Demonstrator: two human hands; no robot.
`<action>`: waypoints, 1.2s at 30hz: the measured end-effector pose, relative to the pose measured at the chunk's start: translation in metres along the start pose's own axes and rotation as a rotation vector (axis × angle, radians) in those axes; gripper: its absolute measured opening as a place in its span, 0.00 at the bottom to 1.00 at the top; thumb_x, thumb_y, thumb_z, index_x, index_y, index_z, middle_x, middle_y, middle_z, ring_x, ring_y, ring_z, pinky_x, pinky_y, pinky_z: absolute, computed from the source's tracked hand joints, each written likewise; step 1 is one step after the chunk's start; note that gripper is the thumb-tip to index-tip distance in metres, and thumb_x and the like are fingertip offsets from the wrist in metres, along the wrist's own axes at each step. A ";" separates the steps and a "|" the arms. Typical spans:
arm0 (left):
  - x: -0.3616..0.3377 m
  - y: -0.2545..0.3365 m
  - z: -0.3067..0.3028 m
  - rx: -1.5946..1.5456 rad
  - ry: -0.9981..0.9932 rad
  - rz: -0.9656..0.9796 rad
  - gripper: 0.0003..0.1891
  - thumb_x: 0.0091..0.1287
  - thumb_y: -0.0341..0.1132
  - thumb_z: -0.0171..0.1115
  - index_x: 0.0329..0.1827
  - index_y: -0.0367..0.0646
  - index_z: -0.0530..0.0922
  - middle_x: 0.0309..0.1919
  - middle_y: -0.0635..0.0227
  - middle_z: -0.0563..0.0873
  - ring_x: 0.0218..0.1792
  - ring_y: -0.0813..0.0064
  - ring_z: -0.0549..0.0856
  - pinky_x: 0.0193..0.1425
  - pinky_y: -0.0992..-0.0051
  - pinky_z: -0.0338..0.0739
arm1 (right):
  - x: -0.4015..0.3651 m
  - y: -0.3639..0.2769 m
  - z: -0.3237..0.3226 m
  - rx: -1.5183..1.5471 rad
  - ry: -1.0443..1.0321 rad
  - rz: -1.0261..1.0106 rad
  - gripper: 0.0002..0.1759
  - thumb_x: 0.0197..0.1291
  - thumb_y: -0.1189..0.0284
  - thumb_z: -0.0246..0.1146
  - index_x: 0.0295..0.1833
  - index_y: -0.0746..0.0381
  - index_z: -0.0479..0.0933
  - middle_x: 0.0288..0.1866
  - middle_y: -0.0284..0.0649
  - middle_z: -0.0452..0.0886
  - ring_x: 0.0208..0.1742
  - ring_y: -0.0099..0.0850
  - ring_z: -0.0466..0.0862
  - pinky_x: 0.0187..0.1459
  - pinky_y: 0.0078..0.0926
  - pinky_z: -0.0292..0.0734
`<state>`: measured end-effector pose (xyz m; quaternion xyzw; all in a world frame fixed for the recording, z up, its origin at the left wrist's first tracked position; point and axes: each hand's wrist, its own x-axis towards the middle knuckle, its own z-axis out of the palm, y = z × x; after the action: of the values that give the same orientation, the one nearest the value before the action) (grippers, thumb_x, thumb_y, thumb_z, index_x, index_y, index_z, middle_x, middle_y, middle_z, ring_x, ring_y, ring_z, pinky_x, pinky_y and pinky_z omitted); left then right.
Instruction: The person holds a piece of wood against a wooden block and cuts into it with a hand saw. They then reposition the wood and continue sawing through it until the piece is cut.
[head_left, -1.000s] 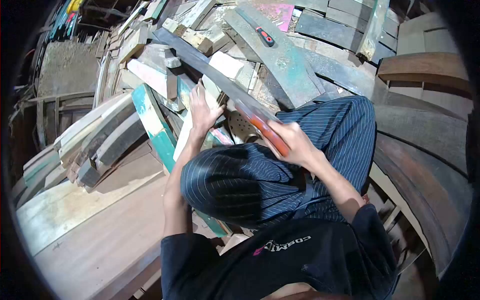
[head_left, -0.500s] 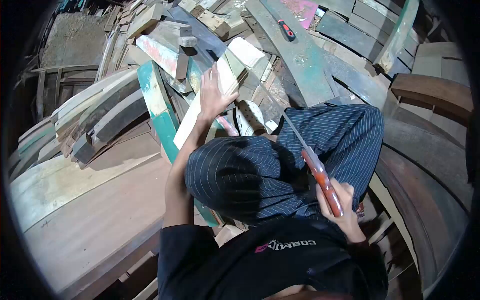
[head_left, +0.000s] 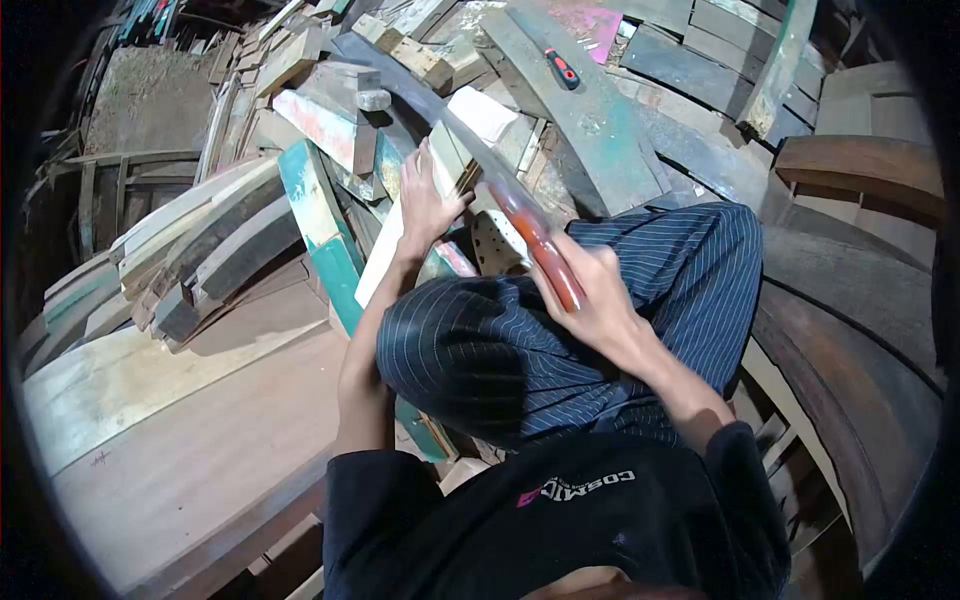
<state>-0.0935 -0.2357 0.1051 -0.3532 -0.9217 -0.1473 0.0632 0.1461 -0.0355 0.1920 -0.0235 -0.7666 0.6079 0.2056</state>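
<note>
My left hand (head_left: 428,205) is wrapped over a white-painted wooden board (head_left: 378,262), close to its upper end. That board slants down toward my left knee, its lower part passing behind my forearm. My right hand (head_left: 592,278) is closed round the orange-brown handle (head_left: 540,250) of a handsaw. The saw's grey blade (head_left: 474,145) points up and left, overlapping the board's upper end just beside my left fingers. Below the blade, a pale perforated shoe (head_left: 497,243) shows between the board and my striped trousers.
Wood offcuts (head_left: 345,90) are piled ahead. A red-and-black handled tool (head_left: 562,70) lies on a wide grey-green plank (head_left: 590,125). Curved wooden pieces (head_left: 240,235) are stacked at left, above a broad pale board (head_left: 200,430). More curved wood (head_left: 850,180) stands at right.
My right hand has swung forward and left from beside my right thigh, carrying the saw up to the board. My left hand keeps its hold on the board.
</note>
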 end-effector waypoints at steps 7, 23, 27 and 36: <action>-0.002 -0.001 -0.002 0.000 -0.021 -0.004 0.60 0.45 0.43 0.81 0.80 0.31 0.56 0.63 0.41 0.71 0.64 0.42 0.71 0.71 0.51 0.69 | -0.102 -0.061 -0.075 -0.171 -0.132 0.090 0.17 0.52 0.84 0.72 0.48 0.76 0.78 0.27 0.50 0.83 0.22 0.41 0.88 0.22 0.31 0.80; -0.002 0.001 -0.002 -0.016 -0.016 0.001 0.62 0.44 0.46 0.84 0.80 0.30 0.56 0.64 0.41 0.71 0.65 0.43 0.71 0.72 0.52 0.67 | -0.019 -0.014 -0.025 -0.024 -0.031 0.094 0.10 0.60 0.81 0.68 0.47 0.69 0.81 0.26 0.48 0.81 0.20 0.42 0.84 0.25 0.32 0.74; -0.004 -0.001 -0.001 -0.017 -0.040 -0.015 0.61 0.44 0.47 0.82 0.80 0.30 0.56 0.65 0.40 0.70 0.66 0.42 0.70 0.73 0.52 0.68 | -0.091 -0.052 -0.073 -0.224 -0.101 0.147 0.13 0.55 0.86 0.69 0.47 0.75 0.81 0.28 0.47 0.84 0.19 0.36 0.85 0.22 0.26 0.75; 0.000 -0.001 -0.002 -0.028 -0.008 0.057 0.60 0.43 0.42 0.83 0.79 0.29 0.57 0.62 0.42 0.72 0.64 0.43 0.71 0.72 0.52 0.67 | 0.023 0.007 0.006 0.064 0.017 0.051 0.09 0.60 0.79 0.69 0.45 0.69 0.79 0.24 0.51 0.76 0.19 0.42 0.79 0.26 0.33 0.71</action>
<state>-0.0945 -0.2373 0.1070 -0.3807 -0.9094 -0.1569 0.0589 0.1216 -0.0326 0.1908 -0.0414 -0.7441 0.6369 0.1972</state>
